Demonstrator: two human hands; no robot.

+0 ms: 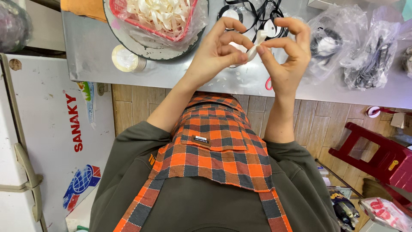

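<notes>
Both hands pinch a white ribbon above the table.

The left hand (214, 51) and right hand (285, 53) hold the ribbon (256, 43) in narrow fingers over the table (86, 56), right of the tape roll (126, 59); it looks light, soft, best gripped at its folds.

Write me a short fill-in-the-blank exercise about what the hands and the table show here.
1. Both hands, left hand and right hand, pinch a folded piece of ribbon coloured ____.
2. The basket of cream ribbon pieces has a rim coloured ____.
3. The person wears a checked apron in grey and ____.

Missing words: white; red; orange.
</notes>
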